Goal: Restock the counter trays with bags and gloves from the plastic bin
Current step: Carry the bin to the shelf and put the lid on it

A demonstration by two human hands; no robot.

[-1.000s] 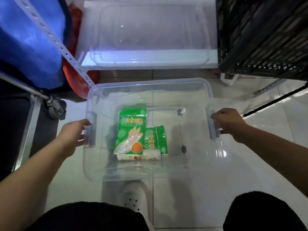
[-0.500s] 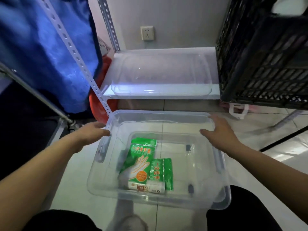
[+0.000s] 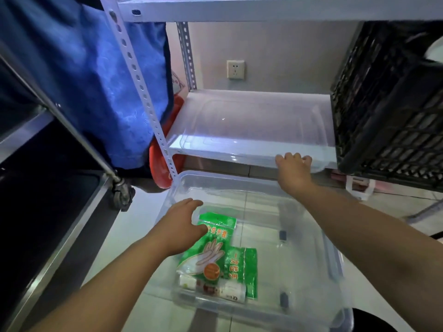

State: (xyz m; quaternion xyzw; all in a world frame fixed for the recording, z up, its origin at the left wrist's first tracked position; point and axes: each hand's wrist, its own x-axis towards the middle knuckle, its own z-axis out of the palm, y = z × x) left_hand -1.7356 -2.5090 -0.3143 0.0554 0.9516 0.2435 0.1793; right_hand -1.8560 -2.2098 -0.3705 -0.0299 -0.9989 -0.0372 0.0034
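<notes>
The clear rectangular plastic bin (image 3: 311, 236) sits open on the pale tiled floor (image 3: 134, 236), near the camera and in front of the lowest shelf. Inside it, on the bottom toward the near left, lie a large green packet printed with a glove outline (image 3: 208, 250), a smaller green packet (image 3: 242, 269) touching its right edge, and a white roll with a printed label (image 3: 215, 287) across their near ends.

The left hand (image 3: 184, 224) is over the left part of the bin, palm down, fingers loosely curved and partly spread; the fingertips are at the far corner of the large packet, and contact cannot be confirmed from this angle. It holds nothing.

The right hand (image 3: 293, 171) reaches past the far rim of the bin, fingers curled over the near edge of the transparent plastic lid (image 3: 251, 125) that lies flat on the white metal shelf (image 3: 177, 146).

A black lattice plastic crate (image 3: 388, 111) occupies the shelf to the right of the lid. A perforated white upright (image 3: 143, 92) stands to the left, with blue fabric (image 3: 96, 75) and a red object (image 3: 159, 168) beyond it. A white wall socket (image 3: 236, 69) is on the far wall.
</notes>
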